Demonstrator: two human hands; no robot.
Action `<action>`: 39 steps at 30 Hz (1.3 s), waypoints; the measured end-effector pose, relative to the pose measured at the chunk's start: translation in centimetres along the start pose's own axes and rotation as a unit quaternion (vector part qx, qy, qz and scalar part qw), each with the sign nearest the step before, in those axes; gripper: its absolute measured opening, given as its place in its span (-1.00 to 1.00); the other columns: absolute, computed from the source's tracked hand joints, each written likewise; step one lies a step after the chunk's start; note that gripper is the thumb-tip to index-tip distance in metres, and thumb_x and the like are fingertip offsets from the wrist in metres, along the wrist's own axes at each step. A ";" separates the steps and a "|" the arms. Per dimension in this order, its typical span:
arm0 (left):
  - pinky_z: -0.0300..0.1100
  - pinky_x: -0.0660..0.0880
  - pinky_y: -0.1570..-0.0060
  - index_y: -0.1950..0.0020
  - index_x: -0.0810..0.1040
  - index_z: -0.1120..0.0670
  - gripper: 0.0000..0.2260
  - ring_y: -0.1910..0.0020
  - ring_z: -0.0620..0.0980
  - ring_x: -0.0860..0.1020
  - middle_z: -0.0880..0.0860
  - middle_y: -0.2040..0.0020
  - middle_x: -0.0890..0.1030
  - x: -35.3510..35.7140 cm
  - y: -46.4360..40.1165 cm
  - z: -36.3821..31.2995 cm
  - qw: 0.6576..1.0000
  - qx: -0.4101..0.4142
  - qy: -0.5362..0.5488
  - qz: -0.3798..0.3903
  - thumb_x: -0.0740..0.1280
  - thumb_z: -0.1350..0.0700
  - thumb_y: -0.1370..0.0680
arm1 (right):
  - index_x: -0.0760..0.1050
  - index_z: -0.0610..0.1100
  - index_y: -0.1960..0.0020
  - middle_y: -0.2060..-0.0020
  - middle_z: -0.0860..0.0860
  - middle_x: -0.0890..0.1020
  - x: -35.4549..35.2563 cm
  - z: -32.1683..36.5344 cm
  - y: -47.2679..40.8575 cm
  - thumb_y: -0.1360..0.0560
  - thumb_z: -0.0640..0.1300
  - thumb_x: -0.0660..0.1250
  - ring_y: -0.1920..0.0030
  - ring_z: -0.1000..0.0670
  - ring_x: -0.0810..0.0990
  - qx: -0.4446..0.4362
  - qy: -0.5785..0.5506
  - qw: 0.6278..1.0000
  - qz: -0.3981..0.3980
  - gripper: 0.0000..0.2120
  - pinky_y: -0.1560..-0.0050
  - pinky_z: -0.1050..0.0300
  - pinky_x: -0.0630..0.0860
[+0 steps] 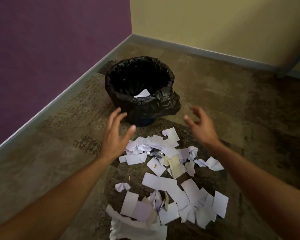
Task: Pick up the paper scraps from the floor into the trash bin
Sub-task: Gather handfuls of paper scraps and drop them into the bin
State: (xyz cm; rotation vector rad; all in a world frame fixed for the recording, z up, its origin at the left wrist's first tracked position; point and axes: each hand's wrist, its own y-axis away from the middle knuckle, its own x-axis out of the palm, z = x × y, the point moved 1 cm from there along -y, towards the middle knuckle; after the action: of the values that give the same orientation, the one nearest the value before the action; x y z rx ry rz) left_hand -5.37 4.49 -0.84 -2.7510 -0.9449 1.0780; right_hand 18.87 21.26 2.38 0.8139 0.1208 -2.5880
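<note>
A trash bin (164,99) lined with a black plastic bag stands on the floor near the room's corner, with one white scrap (142,93) visible inside it. Several white and pale paper scraps (170,184) lie scattered on the brown carpet in front of the bin, some flat, some crumpled. My left hand (115,135) hovers open, fingers spread, just left of the far end of the pile and near the bin's base. My right hand (202,126) hovers open to the right of the pile's far end. Neither hand holds anything.
A purple wall (50,49) runs along the left and a yellow wall (215,19) along the back, both with grey skirting. Speckled brown carpet (241,104) covers the floor around the bin. A small crumpled foil piece (155,154) lies among the scraps.
</note>
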 end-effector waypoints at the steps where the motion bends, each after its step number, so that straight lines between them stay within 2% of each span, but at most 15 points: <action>1: -0.02 0.26 -0.39 -0.44 0.35 -0.01 -0.34 -0.50 -0.01 0.21 0.00 -0.55 0.19 0.9 1.4 1.3 0.999 -0.018 -0.016 0.034 0.21 -0.36 -0.45 | 0.28 -0.01 -0.48 -0.48 -0.06 0.37 0.4 -2.2 1.1 -0.56 0.14 0.27 -0.44 -0.08 0.37 0.029 0.029 0.999 0.002 -0.46 -0.37 -0.14 0.39; 3: 0.07 0.28 -0.43 -0.48 0.29 -0.05 -0.23 -0.53 0.04 0.18 0.01 -0.57 0.15 2.6 3.5 3.7 0.992 -0.049 -0.059 0.101 0.23 -0.43 -0.38 | 0.24 -0.03 -0.52 -0.52 -0.10 0.31 1.4 -6.5 3.0 -0.53 0.20 0.28 -0.49 -0.14 0.30 0.086 0.088 0.992 0.017 -0.36 -0.42 -0.21 0.34; 6: 0.15 0.22 -0.46 -0.53 0.15 -0.13 -0.13 -0.55 0.11 0.11 0.01 -0.59 0.08 4.5 4.6 6.0 0.966 -0.128 -0.103 0.199 0.31 -0.45 -0.32 | 0.11 -0.01 -0.57 -0.59 -0.09 0.12 2.8 -11.2 4.6 -0.50 0.32 0.20 -0.58 -0.18 0.06 0.138 0.201 0.967 0.076 -0.24 -0.49 -0.29 0.16; 9: 0.20 0.19 -0.46 -0.54 0.04 -0.21 -0.08 -0.56 0.13 0.06 -0.01 -0.60 0.02 5.7 4.1 7.3 0.946 -0.201 -0.108 0.232 0.33 -0.46 -0.28 | -0.01 0.07 -0.58 -0.61 -0.04 -0.05 4.0 -12.9 4.6 -0.47 0.43 0.12 -0.59 -0.19 -0.10 0.197 0.236 0.945 0.111 -0.18 -0.48 -0.41 0.03; 12: 0.17 0.16 -0.48 -0.54 0.01 -0.23 -0.10 -0.57 0.12 0.03 0.01 -0.61 -0.02 6.9 3.9 7.2 0.929 -0.233 -0.106 0.268 0.37 -0.40 -0.32 | -0.04 0.05 -0.59 -0.61 -0.09 -0.08 5.7 -12.8 4.0 -0.43 0.48 0.08 -0.59 -0.22 -0.12 0.223 0.220 0.939 0.140 -0.12 -0.49 -0.39 0.00; 15: 0.07 0.16 -0.48 -0.54 0.07 -0.22 -0.15 -0.56 0.11 0.07 0.04 -0.61 0.00 8.3 4.4 6.2 0.919 -0.239 -0.078 0.304 0.39 -0.35 -0.36 | -0.03 -0.05 -0.59 -0.60 -0.17 0.02 7.6 -11.9 4.4 -0.45 0.42 0.18 -0.58 -0.21 -0.01 0.211 0.146 0.957 0.138 -0.09 -0.53 -0.22 0.06; 21: -0.03 0.25 -0.45 -0.47 0.33 -0.12 -0.28 -0.50 0.07 0.23 0.02 -0.54 0.20 10.9 6.3 4.9 0.930 -0.215 -0.019 0.297 0.49 -0.19 -0.36 | 0.03 0.07 -0.58 -0.58 -0.13 0.10 10.6 -9.6 5.0 -0.42 0.41 0.23 -0.55 -0.22 0.13 0.176 0.154 0.954 0.187 -0.14 -0.48 -0.23 0.21; 24: -0.09 0.39 -0.33 -0.41 0.42 -0.05 -0.40 -0.35 0.04 0.43 0.02 -0.45 0.39 11.4 6.6 3.7 0.927 -0.204 0.019 0.314 0.51 -0.06 -0.40 | 0.09 0.08 -0.57 -0.56 -0.11 0.14 11.7 -9.0 5.5 -0.40 0.37 0.31 -0.52 -0.20 0.20 0.163 0.131 0.957 0.200 -0.15 -0.45 -0.23 0.28; 27: -0.09 0.48 -0.10 -0.23 0.48 -0.03 -0.62 -0.13 0.04 0.52 0.03 -0.30 0.50 9.7 5.0 2.9 0.960 -0.192 -0.065 0.192 0.43 -0.01 -0.45 | 0.15 0.04 -0.56 -0.55 -0.09 0.19 10.5 -9.0 5.2 -0.40 0.26 0.41 -0.50 -0.17 0.27 0.156 0.082 0.977 0.117 -0.16 -0.44 -0.19 0.32; 29: -0.10 0.43 -0.01 -0.24 0.44 -0.01 -0.61 -0.16 0.06 0.48 0.05 -0.30 0.44 8.0 3.4 2.8 0.965 -0.187 -0.142 0.114 0.41 -0.05 -0.46 | 0.13 0.07 -0.56 -0.56 -0.11 0.15 9.2 -9.3 4.7 -0.39 0.28 0.41 -0.50 -0.20 0.24 0.171 0.103 0.978 0.064 -0.14 -0.42 -0.21 0.34; 30: -0.06 0.43 -0.04 -0.30 0.40 -0.01 -0.52 -0.25 0.10 0.45 0.07 -0.35 0.38 7.6 2.5 3.1 0.963 -0.190 -0.158 0.110 0.42 -0.10 -0.45 | 0.10 0.09 -0.56 -0.58 -0.12 0.09 8.7 -9.4 4.3 -0.39 0.30 0.39 -0.52 -0.23 0.19 0.192 0.110 0.973 0.061 -0.13 -0.43 -0.22 0.32; 32: 0.06 0.39 -0.28 -0.46 0.26 -0.06 -0.31 -0.45 0.17 0.28 0.10 -0.50 0.20 7.7 1.1 3.7 0.948 -0.217 -0.155 0.171 0.43 -0.20 -0.41 | 0.02 0.13 -0.58 -0.60 -0.13 -0.01 8.4 -9.6 3.5 -0.38 0.37 0.35 -0.56 -0.26 0.09 0.233 0.121 0.960 0.100 -0.09 -0.45 -0.26 0.27; 34: 0.15 0.20 -0.46 -0.54 0.11 -0.15 -0.19 -0.55 0.18 0.07 0.06 -0.59 0.02 8.5 0.7 4.4 0.930 -0.248 -0.123 0.241 0.40 -0.29 -0.39 | -0.04 0.17 -0.58 -0.60 -0.13 -0.05 8.9 -9.2 2.7 -0.36 0.44 0.29 -0.56 -0.27 0.06 0.256 0.117 0.946 0.161 -0.06 -0.46 -0.28 0.24; 37: 0.24 0.08 -0.48 -0.56 -0.03 -0.22 -0.16 -0.58 0.20 -0.05 0.04 -0.62 -0.07 10.9 2.0 4.3 0.907 -0.243 -0.113 0.324 0.30 -0.39 -0.40 | -0.04 0.20 -0.57 -0.60 -0.15 -0.06 10.5 -8.8 2.3 -0.34 0.53 0.19 -0.57 -0.28 0.02 0.258 0.147 0.929 0.220 -0.07 -0.47 -0.31 0.19; 39: 0.29 0.08 -0.47 -0.55 -0.03 -0.23 -0.18 -0.57 0.24 -0.09 0.07 -0.62 -0.05 12.8 3.7 3.8 0.900 -0.212 -0.124 0.359 0.28 -0.38 -0.41 | -0.01 0.19 -0.57 -0.59 -0.17 -0.07 11.4 -8.5 2.6 -0.37 0.52 0.14 -0.57 -0.27 -0.04 0.244 0.194 0.921 0.232 -0.12 -0.52 -0.26 0.04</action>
State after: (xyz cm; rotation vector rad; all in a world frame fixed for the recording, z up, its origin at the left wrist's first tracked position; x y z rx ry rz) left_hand 1.48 7.89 -12.38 -3.5191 -0.1282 1.4812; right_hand 16.01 16.44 -10.94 1.3396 -0.5589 -1.9939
